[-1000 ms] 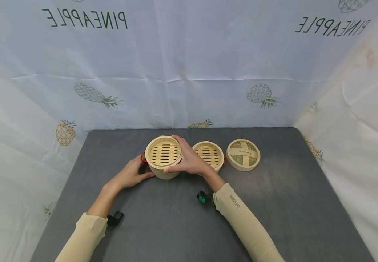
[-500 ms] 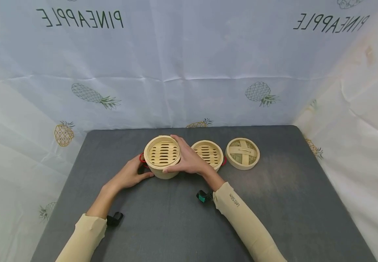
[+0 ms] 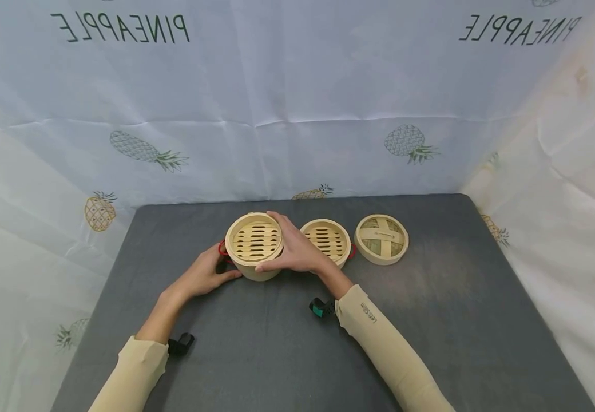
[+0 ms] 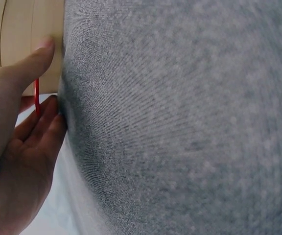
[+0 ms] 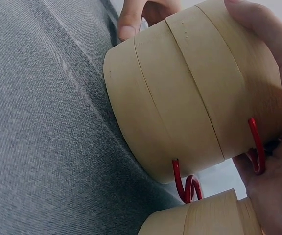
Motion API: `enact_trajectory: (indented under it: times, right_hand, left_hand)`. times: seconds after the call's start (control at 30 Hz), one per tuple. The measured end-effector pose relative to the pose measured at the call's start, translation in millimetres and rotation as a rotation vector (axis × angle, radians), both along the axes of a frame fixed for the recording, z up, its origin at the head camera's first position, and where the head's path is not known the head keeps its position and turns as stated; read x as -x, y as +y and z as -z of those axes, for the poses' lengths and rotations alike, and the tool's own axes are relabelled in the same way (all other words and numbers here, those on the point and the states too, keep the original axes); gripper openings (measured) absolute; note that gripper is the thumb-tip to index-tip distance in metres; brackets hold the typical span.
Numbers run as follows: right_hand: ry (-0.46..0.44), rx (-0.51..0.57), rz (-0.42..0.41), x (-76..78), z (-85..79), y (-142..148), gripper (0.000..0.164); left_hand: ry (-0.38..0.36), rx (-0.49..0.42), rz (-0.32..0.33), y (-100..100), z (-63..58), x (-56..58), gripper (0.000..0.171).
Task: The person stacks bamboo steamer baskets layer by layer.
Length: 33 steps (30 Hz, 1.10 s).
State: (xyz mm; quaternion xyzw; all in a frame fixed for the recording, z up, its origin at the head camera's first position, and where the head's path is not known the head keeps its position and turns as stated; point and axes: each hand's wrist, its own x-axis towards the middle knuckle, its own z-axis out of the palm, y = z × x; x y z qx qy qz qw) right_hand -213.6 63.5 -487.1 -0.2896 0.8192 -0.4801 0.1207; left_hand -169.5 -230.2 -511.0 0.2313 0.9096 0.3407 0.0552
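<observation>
Two round bamboo steamer baskets stand stacked on the grey table, the upper basket (image 3: 254,241) showing its slatted floor. My right hand (image 3: 295,247) grips this upper basket from the right, thumb at the front and fingers round the back. Low on the left side, my left hand (image 3: 202,276) holds the lower basket (image 5: 155,93), its thumb on the wall. In the left wrist view, the fingers (image 4: 48,127) lie beside a red handle (image 4: 37,95). More red handles (image 5: 256,147) stick out from the stack in the right wrist view.
Just right of the stack stands another slatted steamer basket (image 3: 326,239), partly behind my right hand. Farther right lies a round woven bamboo lid (image 3: 381,240) with a crossed strap. A pineapple-print cloth (image 3: 297,74) hangs behind the grey table (image 3: 256,355).
Both hands keep their hold and the stack stays put. Only the head view has shifted slightly.
</observation>
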Motion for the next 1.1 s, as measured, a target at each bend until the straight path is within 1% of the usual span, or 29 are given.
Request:
enact_trajectory:
  times: [0.2, 0.27, 0.5, 0.6, 0.8, 0.97, 1.1]
  right_hand:
    - [0.004, 0.016, 0.003, 0.2, 0.5, 0.2, 0.131]
    - [0.004, 0.024, 0.005, 0.0, 0.7, 0.0, 0.133]
    - [0.027, 0.005, 0.016, 0.9, 2.6, -1.9, 0.141]
    - [0.026, 0.000, 0.015, 0.0, 2.2, -2.5, 0.141]
    - [0.031, -0.004, 0.010, -0.9, 2.1, -0.7, 0.135]
    - [0.035, 0.002, 0.015, -1.9, 2.6, -1.2, 0.140]
    - [0.037, 0.000, 0.012, -2.5, 2.4, -1.0, 0.144]
  left_hand:
    - [-0.008, 0.008, -0.007, 0.3, 0.4, 1.7, 0.070]
    - [-0.006, 0.010, 0.001, -0.1, 0.6, 2.6, 0.070]
    - [-0.002, 0.008, 0.001, -1.0, 0.5, 3.0, 0.073]
    - [-0.010, 0.012, -0.004, -1.5, 0.4, 2.2, 0.073]
    - [-0.016, 0.007, -0.009, -0.4, -0.1, 2.7, 0.072]
    - [-0.010, 0.012, -0.001, -0.2, -1.0, 2.6, 0.075]
    - [0.010, 0.010, -0.002, -0.1, -0.3, 1.2, 0.073]
